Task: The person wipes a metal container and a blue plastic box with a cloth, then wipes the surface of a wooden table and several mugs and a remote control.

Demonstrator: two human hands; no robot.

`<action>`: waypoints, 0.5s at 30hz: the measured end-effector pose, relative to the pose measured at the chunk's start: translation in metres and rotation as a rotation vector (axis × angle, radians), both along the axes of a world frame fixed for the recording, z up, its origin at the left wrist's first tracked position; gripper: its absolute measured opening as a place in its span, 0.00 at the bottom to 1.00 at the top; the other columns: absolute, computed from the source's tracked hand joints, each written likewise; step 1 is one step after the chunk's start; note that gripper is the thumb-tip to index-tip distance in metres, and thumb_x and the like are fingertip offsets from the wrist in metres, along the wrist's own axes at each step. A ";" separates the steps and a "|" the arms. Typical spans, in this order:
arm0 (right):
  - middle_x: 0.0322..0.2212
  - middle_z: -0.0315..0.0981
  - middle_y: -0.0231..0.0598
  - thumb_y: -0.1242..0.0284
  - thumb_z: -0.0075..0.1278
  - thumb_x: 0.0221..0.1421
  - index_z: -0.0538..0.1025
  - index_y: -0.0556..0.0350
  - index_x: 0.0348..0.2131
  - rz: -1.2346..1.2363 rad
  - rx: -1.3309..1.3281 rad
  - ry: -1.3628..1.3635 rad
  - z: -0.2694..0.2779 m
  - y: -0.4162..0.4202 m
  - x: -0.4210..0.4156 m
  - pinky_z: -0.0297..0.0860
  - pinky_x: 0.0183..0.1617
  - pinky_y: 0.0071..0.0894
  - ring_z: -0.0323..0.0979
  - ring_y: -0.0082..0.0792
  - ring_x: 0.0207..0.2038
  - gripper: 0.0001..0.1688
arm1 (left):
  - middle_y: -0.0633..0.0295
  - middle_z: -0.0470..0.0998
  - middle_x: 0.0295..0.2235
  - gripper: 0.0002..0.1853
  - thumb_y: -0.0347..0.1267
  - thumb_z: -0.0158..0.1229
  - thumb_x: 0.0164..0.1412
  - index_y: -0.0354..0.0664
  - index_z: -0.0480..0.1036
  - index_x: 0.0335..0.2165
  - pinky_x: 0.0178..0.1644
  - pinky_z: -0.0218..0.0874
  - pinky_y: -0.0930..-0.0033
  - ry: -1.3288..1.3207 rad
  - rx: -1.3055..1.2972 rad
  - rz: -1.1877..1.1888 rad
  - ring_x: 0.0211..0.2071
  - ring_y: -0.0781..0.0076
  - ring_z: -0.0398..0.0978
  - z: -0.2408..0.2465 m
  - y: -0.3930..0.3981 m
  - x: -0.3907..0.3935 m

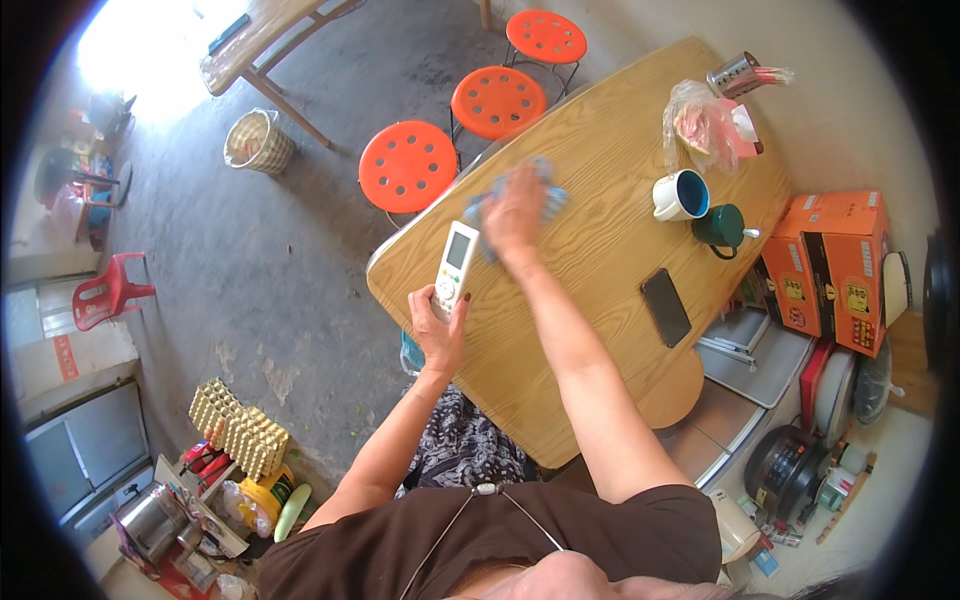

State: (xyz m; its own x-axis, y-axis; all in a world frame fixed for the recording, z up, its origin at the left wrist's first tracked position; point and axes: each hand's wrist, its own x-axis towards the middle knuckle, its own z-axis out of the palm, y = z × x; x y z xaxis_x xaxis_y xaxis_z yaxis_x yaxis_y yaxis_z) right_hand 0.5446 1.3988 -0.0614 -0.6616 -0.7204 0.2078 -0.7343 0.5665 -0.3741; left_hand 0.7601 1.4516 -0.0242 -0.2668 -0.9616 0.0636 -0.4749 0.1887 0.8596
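Observation:
My left hand holds a white remote control by its lower end, screen side up, over the near left part of the wooden table. My right hand lies on a blue and white cloth, pressed against the tabletop; hand and cloth are somewhat blurred. To the right a dark smartphone lies on the table. Beyond it stand a dark green lidded mug and a white mug with a blue inside.
Three orange round stools stand along the table's far left edge. At its far right are a pink item in a clear plastic bag and a perforated metal holder. Orange cartons stand by the right edge.

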 end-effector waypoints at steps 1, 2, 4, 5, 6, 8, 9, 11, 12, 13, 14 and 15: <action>0.68 0.51 0.55 0.63 0.48 0.61 0.58 0.69 0.65 0.265 0.054 -0.010 0.004 0.000 0.023 0.41 0.75 0.51 0.46 0.46 0.72 0.41 | 0.51 0.68 0.38 0.23 0.28 0.68 0.50 0.33 0.68 0.43 0.47 0.62 0.58 0.021 -0.025 0.029 0.40 0.53 0.69 -0.006 -0.003 -0.001; 0.67 0.54 0.53 0.63 0.49 0.60 0.59 0.67 0.65 0.472 0.035 -0.077 0.003 0.011 0.043 0.43 0.74 0.49 0.48 0.45 0.71 0.41 | 0.50 0.68 0.39 0.24 0.28 0.68 0.49 0.33 0.67 0.43 0.48 0.61 0.56 0.046 -0.048 0.062 0.41 0.51 0.68 -0.011 -0.006 -0.003; 0.66 0.57 0.51 0.63 0.51 0.59 0.62 0.63 0.65 0.743 0.008 -0.119 0.001 0.016 0.040 0.46 0.74 0.47 0.52 0.45 0.70 0.40 | 0.48 0.68 0.39 0.25 0.27 0.68 0.49 0.34 0.66 0.43 0.48 0.61 0.53 0.079 -0.136 0.078 0.42 0.47 0.68 -0.021 -0.017 -0.007; 0.65 0.59 0.49 0.63 0.52 0.58 0.63 0.61 0.64 0.820 0.003 -0.103 0.000 0.018 0.026 0.48 0.73 0.47 0.53 0.45 0.70 0.39 | 0.48 0.68 0.39 0.25 0.28 0.69 0.49 0.34 0.66 0.43 0.48 0.61 0.53 0.067 -0.136 0.086 0.42 0.47 0.68 -0.025 -0.015 -0.011; 0.65 0.60 0.48 0.63 0.52 0.57 0.65 0.59 0.64 0.897 -0.005 -0.089 -0.002 0.019 0.011 0.49 0.73 0.47 0.54 0.45 0.69 0.39 | 0.47 0.69 0.39 0.25 0.28 0.69 0.48 0.34 0.66 0.43 0.48 0.61 0.52 0.054 -0.139 0.092 0.41 0.46 0.68 -0.028 -0.014 -0.014; 0.64 0.61 0.48 0.64 0.51 0.57 0.68 0.56 0.61 0.805 -0.041 -0.056 -0.006 -0.004 -0.055 0.51 0.72 0.46 0.56 0.47 0.68 0.35 | 0.48 0.70 0.38 0.27 0.30 0.71 0.46 0.37 0.67 0.43 0.47 0.61 0.51 -0.001 -0.163 0.071 0.41 0.46 0.69 -0.033 -0.010 -0.017; 0.63 0.62 0.48 0.64 0.51 0.58 0.68 0.56 0.61 0.703 -0.082 0.011 -0.004 -0.014 -0.091 0.52 0.71 0.47 0.56 0.47 0.68 0.34 | 0.49 0.70 0.39 0.28 0.30 0.72 0.45 0.37 0.67 0.43 0.46 0.61 0.52 -0.051 -0.194 0.046 0.41 0.46 0.70 -0.034 -0.009 -0.020; 0.63 0.61 0.50 0.63 0.50 0.59 0.69 0.56 0.60 0.433 -0.088 0.123 -0.003 -0.025 -0.153 0.52 0.70 0.51 0.55 0.47 0.68 0.32 | 0.50 0.71 0.39 0.29 0.31 0.73 0.44 0.39 0.67 0.43 0.46 0.61 0.52 -0.154 -0.258 -0.005 0.41 0.47 0.70 -0.036 -0.006 -0.019; 0.64 0.61 0.50 0.63 0.49 0.60 0.68 0.56 0.60 0.266 -0.049 0.164 -0.004 -0.027 -0.175 0.52 0.70 0.52 0.54 0.48 0.68 0.32 | 0.52 0.72 0.40 0.31 0.33 0.74 0.42 0.41 0.67 0.44 0.46 0.60 0.52 -0.173 -0.229 -0.003 0.42 0.48 0.71 -0.039 -0.006 -0.019; 0.64 0.60 0.50 0.63 0.49 0.60 0.68 0.57 0.60 0.098 -0.046 0.227 -0.008 -0.031 -0.184 0.51 0.70 0.54 0.53 0.49 0.68 0.32 | 0.52 0.72 0.40 0.32 0.34 0.75 0.42 0.41 0.66 0.45 0.46 0.60 0.52 -0.170 -0.228 0.004 0.42 0.48 0.71 -0.040 -0.006 -0.019; 0.64 0.60 0.50 0.63 0.48 0.61 0.68 0.57 0.61 -0.074 -0.043 0.289 -0.011 -0.034 -0.191 0.51 0.70 0.55 0.52 0.50 0.69 0.32 | 0.51 0.72 0.40 0.33 0.34 0.75 0.42 0.41 0.66 0.45 0.46 0.59 0.52 -0.166 -0.228 0.006 0.41 0.47 0.71 -0.041 -0.007 -0.021; 0.64 0.60 0.50 0.62 0.48 0.61 0.67 0.58 0.61 -0.239 -0.036 0.345 -0.016 -0.035 -0.194 0.50 0.70 0.56 0.51 0.50 0.69 0.32 | 0.51 0.72 0.40 0.33 0.35 0.75 0.42 0.41 0.66 0.45 0.46 0.59 0.52 -0.168 -0.223 0.015 0.41 0.47 0.71 -0.042 -0.005 -0.021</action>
State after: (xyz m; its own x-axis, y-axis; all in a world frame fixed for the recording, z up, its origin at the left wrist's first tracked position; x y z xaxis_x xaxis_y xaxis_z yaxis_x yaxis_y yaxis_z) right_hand 0.3511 1.3637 -0.0771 -0.6967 -0.5434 0.4684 -0.6693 0.7273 -0.1517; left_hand 0.7391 1.4462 -0.0666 -0.2776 -0.9328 0.2299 -0.6110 0.3561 0.7070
